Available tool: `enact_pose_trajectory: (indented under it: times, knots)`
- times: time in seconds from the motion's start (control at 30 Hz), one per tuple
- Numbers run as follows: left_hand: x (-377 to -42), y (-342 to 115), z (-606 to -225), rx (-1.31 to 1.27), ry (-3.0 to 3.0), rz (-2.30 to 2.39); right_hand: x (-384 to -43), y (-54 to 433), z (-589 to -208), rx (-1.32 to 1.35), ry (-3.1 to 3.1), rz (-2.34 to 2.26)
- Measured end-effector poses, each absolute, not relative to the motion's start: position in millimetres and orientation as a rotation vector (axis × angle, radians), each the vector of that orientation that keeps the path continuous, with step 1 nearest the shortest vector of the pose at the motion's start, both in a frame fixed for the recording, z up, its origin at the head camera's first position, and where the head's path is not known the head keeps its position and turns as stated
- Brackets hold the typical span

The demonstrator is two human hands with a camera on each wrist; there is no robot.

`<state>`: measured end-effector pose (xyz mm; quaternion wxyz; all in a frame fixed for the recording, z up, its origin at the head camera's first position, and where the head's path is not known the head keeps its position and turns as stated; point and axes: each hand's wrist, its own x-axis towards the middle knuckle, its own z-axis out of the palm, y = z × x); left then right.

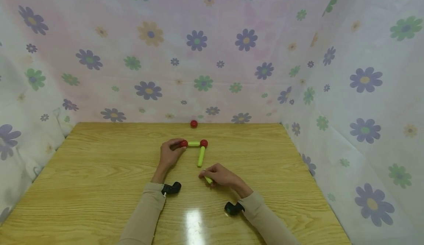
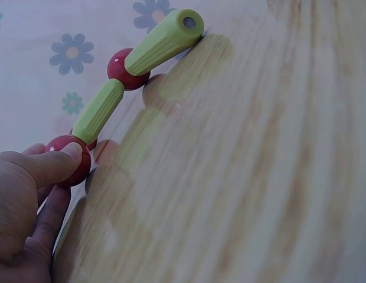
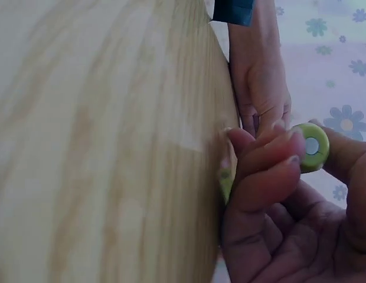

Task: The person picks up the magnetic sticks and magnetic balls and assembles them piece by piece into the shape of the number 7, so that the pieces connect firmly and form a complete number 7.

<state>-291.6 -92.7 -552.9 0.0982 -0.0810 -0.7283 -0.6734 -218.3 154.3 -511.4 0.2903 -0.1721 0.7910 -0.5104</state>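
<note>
My left hand (image 1: 169,154) pinches a red ball (image 2: 69,159) between thumb and fingers. To that ball joins a yellow-green magnetic rod (image 1: 194,144), which runs right to a second red ball (image 1: 204,143). From the second ball another yellow-green rod (image 1: 200,157) extends toward me, its free end showing a round metal tip in the left wrist view. A separate yellow-green rod (image 3: 314,147) is held in the curled fingers of my right hand (image 1: 222,175), just in front of that free end. One metal tip of the held rod faces the right wrist camera.
A loose red ball (image 1: 193,124) lies at the back edge of the wooden table (image 1: 99,171). Flower-patterned curtains (image 1: 198,64) rise behind and on both sides. Dark wrist cameras (image 1: 233,208) are strapped at both cuffs.
</note>
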Motion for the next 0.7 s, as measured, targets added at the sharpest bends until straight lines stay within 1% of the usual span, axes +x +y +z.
enact_pose_trajectory:
  times: [0.2,0.53,0.7]
  knots:
    - [-292.7,-94.1,-553.6,-0.275,-2.131,-1.988,-215.8,152.5,-510.5,-0.482,2.042,-1.376]
    - [-292.6,-94.0,-552.8,-0.274,-2.142,-2.003,-213.0,148.7,-510.1,-0.377,2.012,-1.467]
    - [-292.0,-94.6,-553.4,-0.293,-2.136,-2.003,-210.6,147.8,-503.6,-0.421,1.947,-1.487]
